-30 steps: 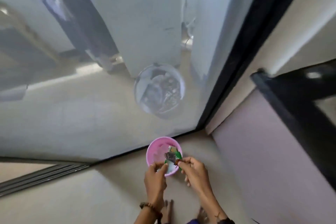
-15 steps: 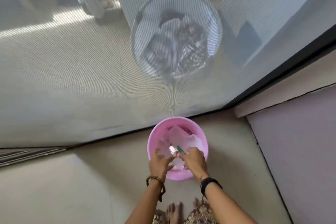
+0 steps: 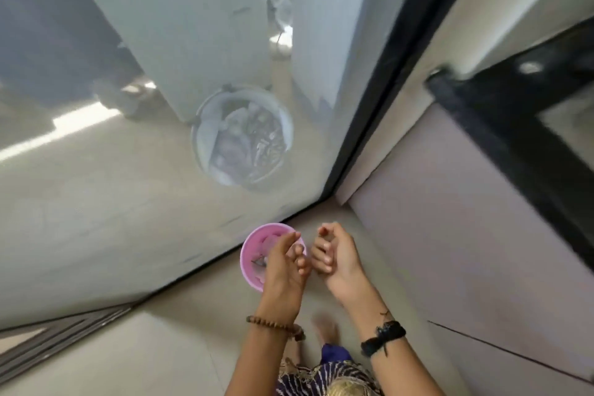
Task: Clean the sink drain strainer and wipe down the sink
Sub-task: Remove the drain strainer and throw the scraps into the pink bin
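A small pink bin (image 3: 249, 244) stands on the tiled floor by a mesh screen door. Inside it lie pale scraps and a small dark grey piece (image 3: 258, 262). My left hand (image 3: 284, 270) hovers over the bin's right half with its fingers relaxed and nothing in them. My right hand (image 3: 336, 259) is just right of the bin, with loosely curled, empty fingers. No sink or drain strainer is in view.
Behind the screen (image 3: 128, 202) stands a white bucket (image 3: 205, 145) full of items. A black door frame (image 3: 369, 106) runs up the middle and a pinkish wall (image 3: 450, 219) is on the right. The door track (image 3: 48, 341) lies at lower left, my foot (image 3: 326, 329) below my hands.
Both hands held a small green and silver thing over the bin before. Now they are empty and have drawn apart, the right hand moving off to the bin's right side.
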A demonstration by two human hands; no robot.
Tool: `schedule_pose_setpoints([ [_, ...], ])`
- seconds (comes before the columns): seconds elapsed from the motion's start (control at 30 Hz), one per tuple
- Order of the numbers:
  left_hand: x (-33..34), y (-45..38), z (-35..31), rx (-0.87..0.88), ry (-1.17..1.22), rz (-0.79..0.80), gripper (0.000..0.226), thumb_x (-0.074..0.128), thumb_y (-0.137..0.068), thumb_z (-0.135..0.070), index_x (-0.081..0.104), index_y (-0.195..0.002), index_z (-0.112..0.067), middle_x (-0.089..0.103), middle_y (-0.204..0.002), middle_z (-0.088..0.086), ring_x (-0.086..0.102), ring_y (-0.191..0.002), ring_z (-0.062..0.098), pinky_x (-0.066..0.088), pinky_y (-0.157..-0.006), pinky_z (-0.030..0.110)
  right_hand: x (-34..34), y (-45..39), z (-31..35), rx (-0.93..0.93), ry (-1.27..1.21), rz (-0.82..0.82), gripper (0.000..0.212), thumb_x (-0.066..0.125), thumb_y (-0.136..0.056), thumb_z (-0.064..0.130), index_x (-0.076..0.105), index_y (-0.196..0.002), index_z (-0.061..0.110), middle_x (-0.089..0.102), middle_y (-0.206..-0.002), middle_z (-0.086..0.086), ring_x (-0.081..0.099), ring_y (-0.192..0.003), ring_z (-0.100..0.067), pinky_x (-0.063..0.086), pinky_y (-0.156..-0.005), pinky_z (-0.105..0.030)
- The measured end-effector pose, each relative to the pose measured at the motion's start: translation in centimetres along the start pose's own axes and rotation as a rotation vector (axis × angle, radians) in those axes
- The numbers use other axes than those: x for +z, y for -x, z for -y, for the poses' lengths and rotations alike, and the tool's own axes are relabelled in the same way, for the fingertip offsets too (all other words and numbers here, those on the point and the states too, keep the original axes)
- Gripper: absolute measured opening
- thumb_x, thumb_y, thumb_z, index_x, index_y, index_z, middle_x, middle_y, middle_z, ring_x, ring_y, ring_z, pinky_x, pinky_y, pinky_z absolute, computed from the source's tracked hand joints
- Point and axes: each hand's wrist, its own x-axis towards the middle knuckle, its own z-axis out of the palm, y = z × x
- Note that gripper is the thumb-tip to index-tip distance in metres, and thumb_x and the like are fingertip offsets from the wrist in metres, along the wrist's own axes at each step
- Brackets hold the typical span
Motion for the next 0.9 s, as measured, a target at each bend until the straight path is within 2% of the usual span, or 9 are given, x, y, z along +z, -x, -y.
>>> schedule_pose_setpoints([
  [0.1, 5.6, 7.5, -0.1, -0.026, -0.049, 0.205, 0.025, 0.044, -0.093, -0.016, 0.047, -0.068, -0.013, 0.033, -0.033, -0.006, 0.027, -0.024, 0.003, 0.022, -0.026, 0.012, 0.8, 8.1, 4.7, -0.152, -0.119, 0.168, 0.028, 0.033, -0.09, 0.017, 0.04, -0.062, 0.014, 0.029, -0.033, 0.007, 0.02, -0.02, -0.004, 0.012, -0.022, -0.012],
  [0.2, 10.0, 12.5, 1.0, -0.035, -0.131, 0.399, 0.027, 0.044, -0.093, -0.018, 0.046, -0.066, -0.015, 0.032, -0.035, -0.006, 0.027, -0.025, 0.003, 0.021, -0.025, 0.013, -0.1, 14.4, 8.7, -0.306, -0.185, 0.264, 0.03, 0.036, -0.088, 0.018, 0.044, -0.06, 0.015, 0.028, -0.034, 0.008, 0.021, -0.022, -0.004, 0.015, -0.023, -0.013],
  [0.37, 17.5, 16.9, 5.7, -0.067, -0.354, 0.643, 0.029, 0.044, -0.092, -0.019, 0.047, -0.063, -0.014, 0.036, -0.037, -0.006, 0.029, -0.026, 0.004, 0.026, -0.025, 0.012, -4.4, 21.3, 14.7, -0.584, -0.283, 0.2, 0.031, 0.038, -0.09, 0.018, 0.045, -0.06, 0.015, 0.028, -0.035, 0.008, 0.02, -0.023, -0.004, 0.013, -0.026, -0.014],
  [0.5, 23.9, 17.7, 11.0, -0.108, -0.595, 0.727, 0.033, 0.045, -0.092, -0.019, 0.05, -0.059, -0.014, 0.038, -0.037, -0.006, 0.03, -0.027, 0.004, 0.029, -0.027, 0.012, -9.4, 24.2, 19.5, -0.721, -0.383, 0.037, 0.036, 0.039, -0.091, 0.02, 0.048, -0.056, 0.015, 0.03, -0.032, 0.007, 0.021, -0.022, -0.004, 0.014, -0.028, -0.013],
  [0.6, 29.2, 16.6, 15.7, -0.109, -0.876, 0.746, 0.033, 0.047, -0.091, -0.021, 0.052, -0.059, -0.016, 0.042, -0.037, -0.007, 0.032, -0.028, 0.004, 0.029, -0.03, 0.012, -13.9, 24.7, 23.9, -0.779, -0.441, -0.083, 0.035, 0.04, -0.092, 0.02, 0.049, -0.059, 0.014, 0.033, -0.032, 0.006, 0.023, -0.02, -0.004, 0.014, -0.025, -0.01],
  [0.67, 32.6, 14.9, 18.5, 0.015, -1.096, 0.777, 0.023, 0.051, -0.09, -0.02, 0.057, -0.068, -0.017, 0.049, -0.046, -0.006, 0.037, -0.032, 0.004, 0.031, -0.033, 0.013, -17.1, 24.3, 27.0, -0.788, -0.352, -0.227, 0.031, 0.04, -0.093, 0.02, 0.05, -0.064, 0.014, 0.036, -0.033, 0.007, 0.024, -0.021, -0.003, 0.014, -0.024, -0.01],
  [0.77, 37.9, 10.7, 23.0, 0.332, -1.443, 0.811, 0.017, 0.053, -0.088, -0.012, 0.057, -0.072, -0.018, 0.059, -0.065, 0.001, 0.047, -0.045, 0.009, 0.039, -0.041, 0.016, -22.9, 22.2, 31.9, -0.742, -0.128, -0.542, 0.029, 0.045, -0.091, 0.02, 0.054, -0.064, 0.016, 0.042, -0.034, 0.008, 0.027, -0.024, -0.002, 0.017, -0.027, -0.011],
  [0.83, 40.8, 7.8, 25.7, 0.485, -1.63, 0.804, 0.014, 0.052, -0.085, -0.007, 0.061, -0.077, -0.013, 0.067, -0.078, 0.012, 0.054, -0.052, 0.019, 0.045, -0.051, 0.026, -26.6, 20.3, 34.4, -0.676, -0.01, -0.711, 0.025, 0.05, -0.087, 0.02, 0.058, -0.063, 0.017, 0.05, -0.046, 0.006, 0.036, -0.035, -0.005, 0.024, -0.035, -0.016],
  [0.9, 43.3, 4.7, 28.7, 0.57, -1.795, 0.783, 0.014, 0.053, -0.083, -0.007, 0.067, -0.088, -0.006, 0.07, -0.093, 0.019, 0.064, -0.073, 0.033, 0.051, -0.065, 0.035, -30.4, 18.3, 36.6, -0.604, 0.071, -0.829, 0.024, 0.054, -0.085, 0.019, 0.06, -0.062, 0.017, 0.054, -0.06, 0.0, 0.039, -0.048, -0.011, 0.026, -0.043, -0.021],
])
